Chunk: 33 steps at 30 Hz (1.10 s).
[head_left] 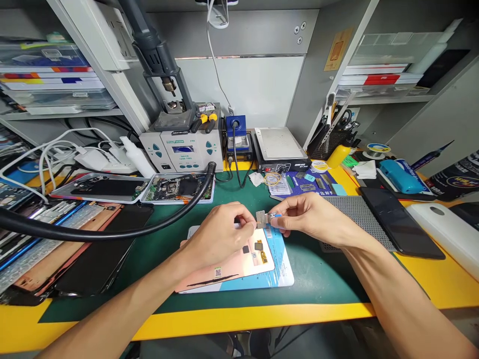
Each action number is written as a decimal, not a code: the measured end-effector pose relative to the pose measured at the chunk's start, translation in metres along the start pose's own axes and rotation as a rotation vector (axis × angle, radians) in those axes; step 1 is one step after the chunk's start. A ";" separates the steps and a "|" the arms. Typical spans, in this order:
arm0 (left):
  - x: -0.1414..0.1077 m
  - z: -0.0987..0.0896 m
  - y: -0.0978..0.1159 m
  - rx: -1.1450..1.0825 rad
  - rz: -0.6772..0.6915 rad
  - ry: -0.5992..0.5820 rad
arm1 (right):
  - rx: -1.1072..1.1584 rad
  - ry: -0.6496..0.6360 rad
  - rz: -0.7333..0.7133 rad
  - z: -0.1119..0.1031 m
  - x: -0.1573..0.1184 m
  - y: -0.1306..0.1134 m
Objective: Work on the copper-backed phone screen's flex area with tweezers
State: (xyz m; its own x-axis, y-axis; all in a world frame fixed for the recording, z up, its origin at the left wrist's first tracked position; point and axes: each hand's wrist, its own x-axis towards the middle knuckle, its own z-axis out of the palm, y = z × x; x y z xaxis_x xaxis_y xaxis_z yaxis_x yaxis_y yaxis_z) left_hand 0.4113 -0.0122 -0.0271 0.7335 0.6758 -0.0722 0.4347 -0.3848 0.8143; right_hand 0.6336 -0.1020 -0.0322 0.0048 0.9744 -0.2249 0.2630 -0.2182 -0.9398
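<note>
Head view: the right hand pinched a small silvery part with a blue end, thumb and forefinger closed on its blue side. The left hand met it from the other side, thumb and fingertips drawn together at the part's far edge; whether they gripped it could not be told. The part was held above the upper edge of a copper-coloured panel, which lay tilted a little on a blue-and-white packet.

The step in hand appeared to be close work on the part between both hands. The next move seemed to call for a light, steady pinch, with the thin metal kept from bending.

Around this spread a green mat on a yellow bench. To the left, a black hose arched past a stack of phone panels. To the right, a black phone overlapped a perforated plate. Behind stood a grey station and a flat heater.
</note>
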 end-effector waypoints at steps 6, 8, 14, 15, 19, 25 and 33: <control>-0.001 0.001 0.001 -0.004 -0.010 0.003 | -0.102 0.063 -0.047 0.009 0.000 -0.005; -0.001 0.001 0.001 -0.004 -0.005 0.008 | -0.149 0.112 -0.067 0.012 0.001 -0.005; -0.001 0.003 0.002 -0.007 0.015 0.025 | -0.269 0.234 -0.096 0.021 0.001 -0.004; 0.000 0.003 0.002 -0.008 0.019 0.027 | -0.285 0.248 -0.099 0.023 0.000 -0.004; 0.000 0.003 0.001 -0.013 0.033 0.035 | -0.346 0.324 -0.098 0.032 -0.001 -0.006; 0.000 0.004 0.000 -0.025 0.039 0.052 | -0.424 0.379 -0.063 0.038 -0.002 -0.009; 0.000 0.006 -0.005 -0.018 0.061 0.070 | -0.499 0.414 -0.059 0.040 -0.003 -0.013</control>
State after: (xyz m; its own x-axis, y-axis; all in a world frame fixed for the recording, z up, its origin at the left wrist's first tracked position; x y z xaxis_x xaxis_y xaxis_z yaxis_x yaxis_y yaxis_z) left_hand 0.4126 -0.0139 -0.0346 0.7199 0.6939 0.0175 0.3807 -0.4157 0.8260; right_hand 0.5916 -0.1046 -0.0298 0.3212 0.9464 0.0350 0.6904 -0.2087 -0.6927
